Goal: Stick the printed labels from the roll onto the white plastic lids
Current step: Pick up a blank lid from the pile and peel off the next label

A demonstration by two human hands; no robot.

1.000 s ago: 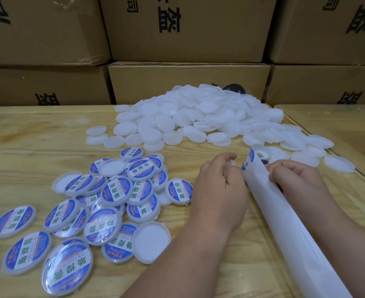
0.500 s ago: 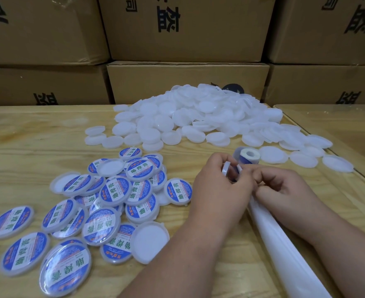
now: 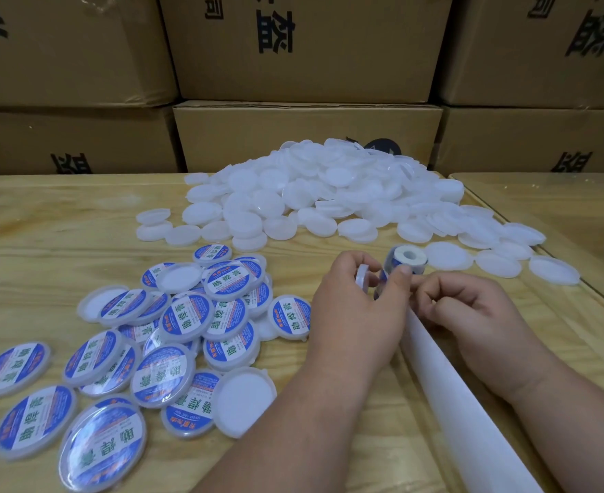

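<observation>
The left hand [image 3: 354, 314] pinches a white lid [image 3: 361, 277] on edge between thumb and curled fingers, raised just off the surface [image 3: 44, 215]. The right hand [image 3: 471, 314] is curled beside it, fingertips at the free end of the white backing strip [image 3: 471, 421]. Whether it pinches a label there is hidden by the left thumb. The label roll [image 3: 405, 259] stands just beyond both hands, white core facing up, blue print showing on its side. The strip runs from the hands toward the near right edge of the frame.

The heap of blank lids [image 3: 311, 193] fills the far middle of the surface and spills rightward along the seam with a second surface [image 3: 560, 208]. The outermost lid lies close to that seam. The labelled lids [image 3: 186, 322] lie overlapping to the left of the hands, some reaching the near left edge of view.

Bare wood shows at far left, and in a narrow band between the two lid groups. Boxes [image 3: 307, 48] wall the far edge.
</observation>
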